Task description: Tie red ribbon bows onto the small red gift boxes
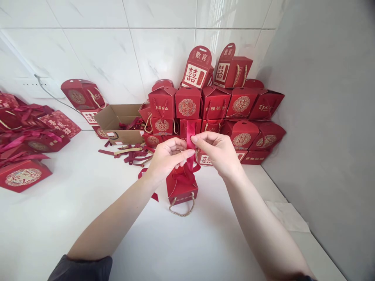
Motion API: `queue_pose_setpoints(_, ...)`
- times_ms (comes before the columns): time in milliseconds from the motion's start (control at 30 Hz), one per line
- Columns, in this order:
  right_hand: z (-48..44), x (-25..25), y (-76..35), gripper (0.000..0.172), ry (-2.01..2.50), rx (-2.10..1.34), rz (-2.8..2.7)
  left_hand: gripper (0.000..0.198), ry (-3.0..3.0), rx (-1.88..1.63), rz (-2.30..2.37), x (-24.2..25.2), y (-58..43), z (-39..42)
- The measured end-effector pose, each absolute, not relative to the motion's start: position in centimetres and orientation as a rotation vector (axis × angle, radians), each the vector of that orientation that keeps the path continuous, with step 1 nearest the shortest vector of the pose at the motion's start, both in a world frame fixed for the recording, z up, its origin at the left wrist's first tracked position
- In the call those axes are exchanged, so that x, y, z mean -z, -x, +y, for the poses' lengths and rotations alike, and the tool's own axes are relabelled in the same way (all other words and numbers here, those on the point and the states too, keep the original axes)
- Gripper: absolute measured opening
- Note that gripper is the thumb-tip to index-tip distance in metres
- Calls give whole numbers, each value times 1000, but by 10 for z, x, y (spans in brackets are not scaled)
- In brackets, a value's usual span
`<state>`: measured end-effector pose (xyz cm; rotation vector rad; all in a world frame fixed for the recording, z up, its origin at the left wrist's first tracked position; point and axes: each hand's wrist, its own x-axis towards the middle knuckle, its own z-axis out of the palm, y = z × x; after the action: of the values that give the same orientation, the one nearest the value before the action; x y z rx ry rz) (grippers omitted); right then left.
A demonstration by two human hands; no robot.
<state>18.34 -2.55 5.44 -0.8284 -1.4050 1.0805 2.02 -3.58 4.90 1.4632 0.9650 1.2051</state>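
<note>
A red ribbon [191, 134] runs upright between my two hands, above a small red gift box [182, 192] on the white table. My left hand [172, 154] pinches the ribbon from the left, thumb pointing right. Slightly higher, my right hand [215, 148] grips it between thumb and forefinger. Below them, the ribbon lies in loops over the box's top. A twisted rope handle [182, 214] hangs at the box's near side. Part of a flat red piece [154, 197] shows behind my left wrist.
Stacked red gift boxes [216, 103] stand against the tiled wall. An open cardboard box [120, 134] holds dark red pieces, with loose strips [133, 154] before it. More beribboned boxes [27, 171] sit at the left. A grey panel [328, 117] bounds the right side.
</note>
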Motion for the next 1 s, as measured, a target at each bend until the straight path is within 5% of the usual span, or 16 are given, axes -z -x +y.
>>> queue_pose_setpoints(100,-32,-60,-185,23,816,-993,-1384,23,-1708,-1108,856,-57,-8,-33)
queue_pose_setpoints(233,-43,-71,-191,19,752,-883,-1329,53,-2014,-728,645,-58,18,-22)
queue_pose_setpoints(367,-47,-77,-199,15,720,-747,-1274,53,-2018,-406,569,-38,31,-13)
queue_pose_setpoints(667,-44,-73,-197,14,689,-533,-1284,64,-1801,-419,592,-2,28,-13)
queue_pose_setpoints(1000,-57,-77,-175,12,593,-610,-1333,25,-1835,-499,527,25,29,3)
